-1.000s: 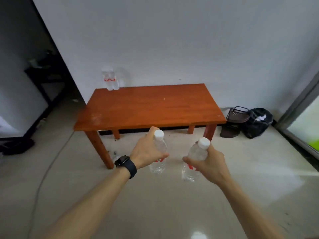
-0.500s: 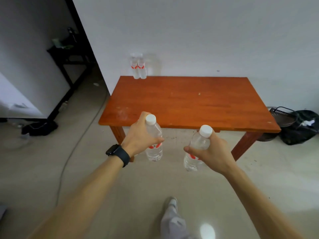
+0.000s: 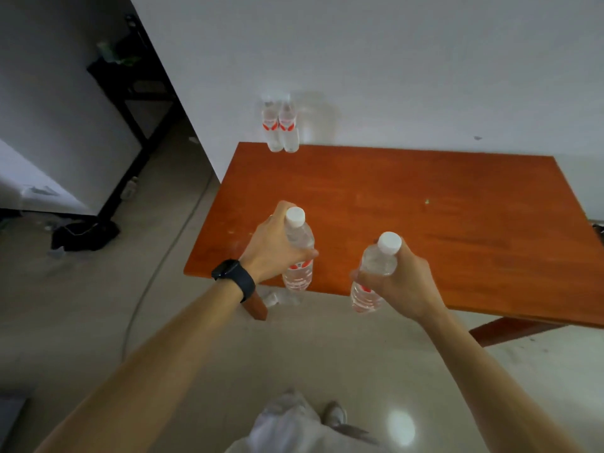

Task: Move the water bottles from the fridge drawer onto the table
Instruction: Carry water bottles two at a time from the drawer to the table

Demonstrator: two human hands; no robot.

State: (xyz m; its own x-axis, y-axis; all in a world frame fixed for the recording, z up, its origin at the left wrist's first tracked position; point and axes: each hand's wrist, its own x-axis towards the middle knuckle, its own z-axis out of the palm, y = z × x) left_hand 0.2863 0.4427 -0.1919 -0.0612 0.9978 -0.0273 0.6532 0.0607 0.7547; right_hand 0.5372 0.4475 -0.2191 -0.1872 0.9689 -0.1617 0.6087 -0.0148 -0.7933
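My left hand (image 3: 273, 245) grips a clear water bottle (image 3: 299, 256) with a white cap and red label, held upright over the near left corner of the orange-brown wooden table (image 3: 425, 230). My right hand (image 3: 400, 282) grips a second such bottle (image 3: 376, 273), tilted a little, at the table's near edge. Both bottles are in the air. Two more water bottles (image 3: 281, 125) stand side by side at the table's far left corner, against the white wall.
A black shelf frame (image 3: 130, 93) stands in the dark area to the left, with a dark bag (image 3: 85, 235) and a cable on the tiled floor. Another bottle (image 3: 281, 297) lies under the table by its leg. My shoe (image 3: 335, 415) shows below.
I have walked closer to the table. Both hands with their bottles have moved from in front of the table to above its near edge.
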